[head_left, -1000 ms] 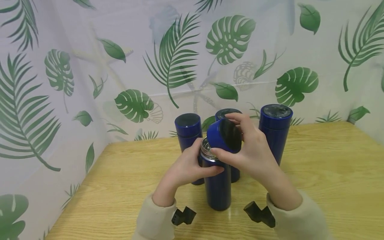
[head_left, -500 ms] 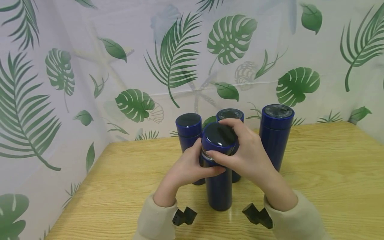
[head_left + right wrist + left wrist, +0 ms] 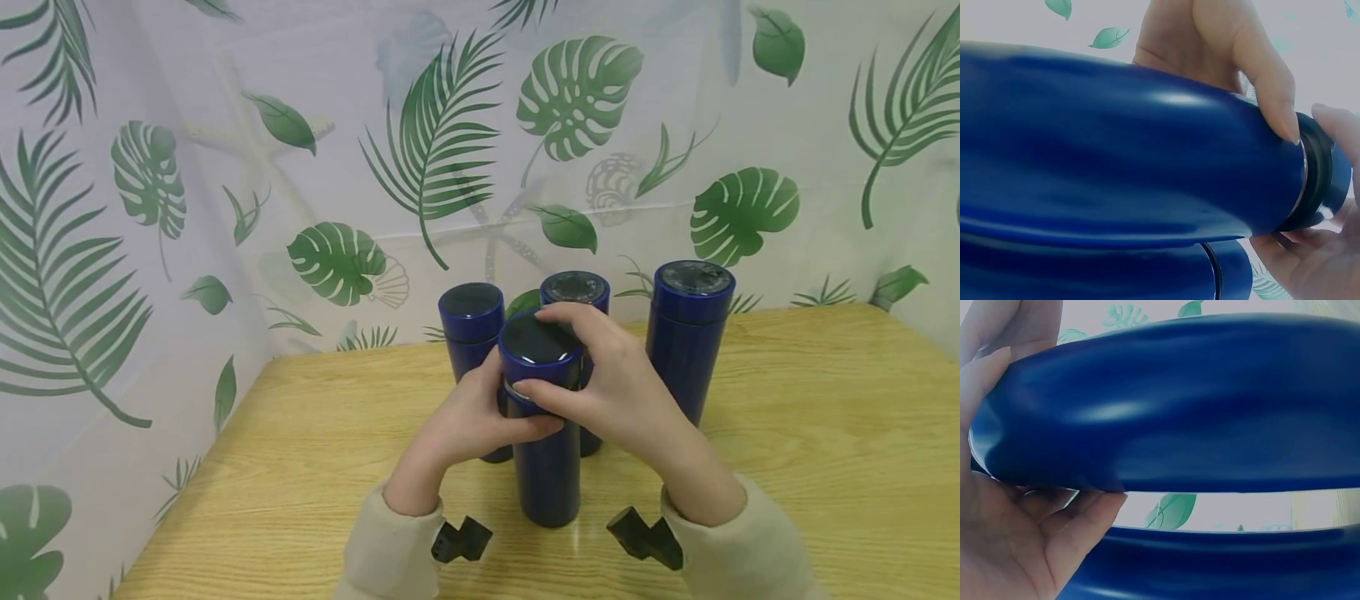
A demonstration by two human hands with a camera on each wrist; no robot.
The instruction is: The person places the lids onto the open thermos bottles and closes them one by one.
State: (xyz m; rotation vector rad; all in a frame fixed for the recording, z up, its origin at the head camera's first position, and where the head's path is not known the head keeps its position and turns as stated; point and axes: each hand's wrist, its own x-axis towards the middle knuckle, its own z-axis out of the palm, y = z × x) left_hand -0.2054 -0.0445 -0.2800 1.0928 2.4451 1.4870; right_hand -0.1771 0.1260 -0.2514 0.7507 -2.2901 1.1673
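Note:
A dark blue thermos bottle (image 3: 548, 475) stands upright on the table. My left hand (image 3: 468, 417) grips its upper body, with the thumb across the near side; in the left wrist view, the fingers curl round the bottle (image 3: 1197, 412). My right hand (image 3: 622, 375) holds the blue lid (image 3: 540, 340) with its black top, thumb in front and fingers behind. Level over the bottle mouth sits this lid, a thin silvery band showing beneath it. In the right wrist view, a dark ring shows between the body and the lid (image 3: 1340, 181).
Three more blue thermos bottles stand behind: one at left (image 3: 470, 321), one in the middle (image 3: 576, 287) partly hidden by my right hand, one at right (image 3: 690, 333). A wood-grain table (image 3: 300, 467) lies under them. A leaf-print cloth (image 3: 337, 150) hangs behind.
The right hand has brought the lid from tilted above the uncovered steel mouth down to level on it, slightly to the left. The left hand has kept its grip on the bottle.

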